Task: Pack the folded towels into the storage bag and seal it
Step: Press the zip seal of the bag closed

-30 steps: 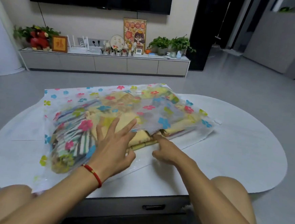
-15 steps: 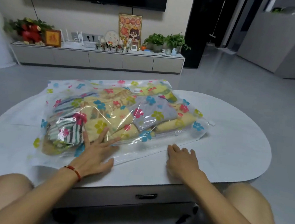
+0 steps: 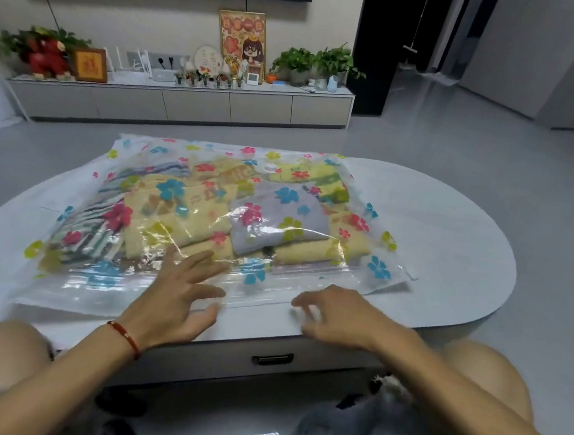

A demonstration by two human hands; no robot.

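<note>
Shifted since half a second ago: right hand (image 3: 336,312) now raised with fingers loosely curled, blurred, holding nothing, just beside the bag's near edge. Spread across the white table (image 3: 455,237): flowered storage bag (image 3: 212,191), folded towels (image 3: 189,220) already inside. Left hand (image 3: 176,291) flat, fingers splayed wide on the near strip. Packing apparently done; sealing along the near edge probably still to finish.

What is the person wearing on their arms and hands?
Both arms are bare, with no sleeves showing and no gloves. The left hand has a thin red string bracelet round its wrist, with a small pale bead on it. The right hand wears nothing: no bracelet, no watch. No rings show on the fingers.
</note>
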